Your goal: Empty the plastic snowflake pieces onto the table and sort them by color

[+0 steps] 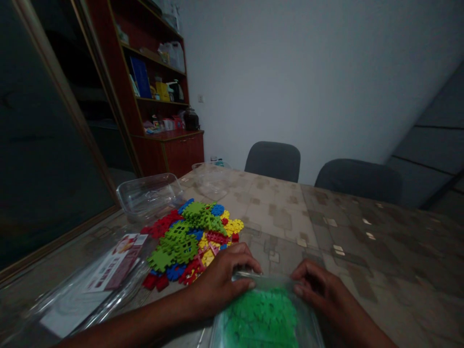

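A clear plastic container (315, 324) sits at the table's near edge, in front of me. Green plastic pieces (263, 316) fill much of it. At its far left corner my left hand (228, 275) is closed, thumb on top and fingers over the far edge. My right hand (322, 290) pinches the far right corner between thumb and curled fingers. Just beyond my left hand lies a loose pile of interlocking plastic pieces (184, 239) in green, red, yellow and blue. The container's near end falls outside the view.
Behind the pile stand a clear plastic tub (148, 191) and another clear tub (210, 174). Clear packaging with a printed card (112, 266) lies at the left. Two grey chairs (273, 159) face the patterned table (286, 212) from the far side. A wooden shelf unit (166, 140) stands back left.
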`<control>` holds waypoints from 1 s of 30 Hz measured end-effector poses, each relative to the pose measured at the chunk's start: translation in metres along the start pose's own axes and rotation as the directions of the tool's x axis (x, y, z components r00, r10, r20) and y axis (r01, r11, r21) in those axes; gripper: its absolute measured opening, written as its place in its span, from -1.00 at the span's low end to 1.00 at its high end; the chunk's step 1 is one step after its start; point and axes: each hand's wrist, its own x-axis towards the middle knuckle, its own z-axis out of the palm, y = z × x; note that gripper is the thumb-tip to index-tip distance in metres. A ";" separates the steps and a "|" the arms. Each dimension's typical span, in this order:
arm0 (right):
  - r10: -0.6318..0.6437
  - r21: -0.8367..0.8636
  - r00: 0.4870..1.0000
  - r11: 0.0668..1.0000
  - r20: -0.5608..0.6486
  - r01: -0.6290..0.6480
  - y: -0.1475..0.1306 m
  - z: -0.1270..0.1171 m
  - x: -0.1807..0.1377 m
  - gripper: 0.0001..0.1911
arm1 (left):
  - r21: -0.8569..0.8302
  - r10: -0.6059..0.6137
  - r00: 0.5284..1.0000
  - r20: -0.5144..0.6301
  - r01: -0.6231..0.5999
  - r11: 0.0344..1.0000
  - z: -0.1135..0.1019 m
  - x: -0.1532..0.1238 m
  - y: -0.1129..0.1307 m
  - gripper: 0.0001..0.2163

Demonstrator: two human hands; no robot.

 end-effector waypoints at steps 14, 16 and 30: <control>0.135 0.292 0.962 0.935 0.237 -0.203 -0.020 0.006 -0.004 -0.45 | 0.250 -0.170 0.970 0.171 0.124 0.960 -0.010 0.000 0.036 -0.82; 0.127 0.279 0.966 0.941 0.227 -0.190 -0.022 0.007 -0.003 -0.43 | 0.311 -0.182 0.963 0.197 0.115 0.944 -0.013 0.001 0.043 -0.83; 0.048 0.188 0.977 0.978 0.209 -0.089 -0.031 0.004 -0.004 -0.42 | 0.411 -0.215 0.920 0.327 0.066 0.909 -0.022 0.023 0.048 -0.88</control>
